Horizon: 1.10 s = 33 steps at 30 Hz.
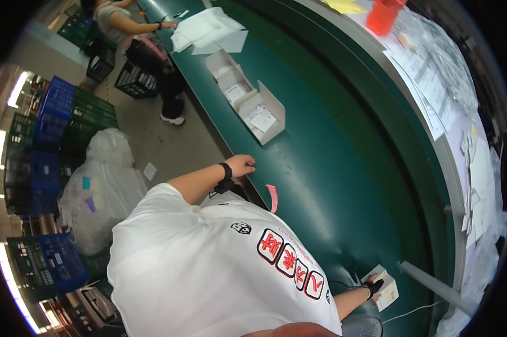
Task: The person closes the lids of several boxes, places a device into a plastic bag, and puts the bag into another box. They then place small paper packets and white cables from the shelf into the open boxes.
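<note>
My left hand (242,165), with a black band on its wrist, is at the near edge of the green conveyor belt (315,185). Its fingers are curled; a small dark spot shows at them, too small to name. A pink strip (272,197) lies at the belt's edge close by. At the lower right, my right hand (372,282) grips a small white box (388,292) over the belt. Something black covers part of that wrist and hand. Further up the belt stand two open white cartons, one (263,118) nearer and one (226,76) farther, holding small pale items.
A co-worker (132,33) reaches onto white sheets or bags (208,31) at the belt's far end. Stacked crates (54,123) and a big clear plastic bag (99,191) stand at left. Across the belt, a ledge holds papers (416,84) and a red object (384,17).
</note>
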{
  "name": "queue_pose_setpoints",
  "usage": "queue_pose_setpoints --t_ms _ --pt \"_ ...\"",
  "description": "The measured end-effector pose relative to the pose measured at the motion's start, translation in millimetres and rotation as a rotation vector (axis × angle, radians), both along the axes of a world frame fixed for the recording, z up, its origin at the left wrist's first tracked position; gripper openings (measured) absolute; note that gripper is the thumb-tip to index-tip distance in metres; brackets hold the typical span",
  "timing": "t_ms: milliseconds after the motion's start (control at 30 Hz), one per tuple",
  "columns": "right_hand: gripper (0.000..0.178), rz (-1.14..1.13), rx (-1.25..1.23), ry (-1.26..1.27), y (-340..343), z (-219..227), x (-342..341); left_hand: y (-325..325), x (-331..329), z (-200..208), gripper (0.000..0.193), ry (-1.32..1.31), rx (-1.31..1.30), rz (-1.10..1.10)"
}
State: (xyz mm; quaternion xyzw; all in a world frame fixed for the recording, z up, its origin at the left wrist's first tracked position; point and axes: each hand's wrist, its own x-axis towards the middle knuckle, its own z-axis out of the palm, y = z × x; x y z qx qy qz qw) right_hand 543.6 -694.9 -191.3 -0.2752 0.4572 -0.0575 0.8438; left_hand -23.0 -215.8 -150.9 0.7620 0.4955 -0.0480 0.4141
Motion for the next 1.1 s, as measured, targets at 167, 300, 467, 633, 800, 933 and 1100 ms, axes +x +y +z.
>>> queue_pose_setpoints --t_ms 167,300,467,633,800,933,1100 --pt "0.057 0.099 -0.129 -0.055 -44 19 20 -2 0 -20 0.044 0.016 -0.009 -0.171" --pt "0.053 0.191 -0.208 -0.055 -43 -6 15 -13 -13 -32 0.045 0.024 -0.04 -0.189" --pt "0.049 0.286 -0.289 -0.06 -26 -28 22 -18 -35 -44 0.044 0.049 -0.055 -0.158" --pt "0.045 0.353 -0.402 -0.071 -39 -40 31 -19 -49 -42 0.044 0.1 -0.113 -0.046" --pt "0.041 0.388 -0.532 -0.076 -75 -48 42 -22 -68 -40 0.046 0.209 -0.062 -0.023" --pt "0.039 0.43 -0.614 -0.064 -118 -65 45 -19 -84 -34 0.046 0.238 -0.086 0.005" --pt "0.038 0.473 -0.729 -0.06 -169 -67 59 -2 -105 -41 0.044 0.161 -0.092 0.123"
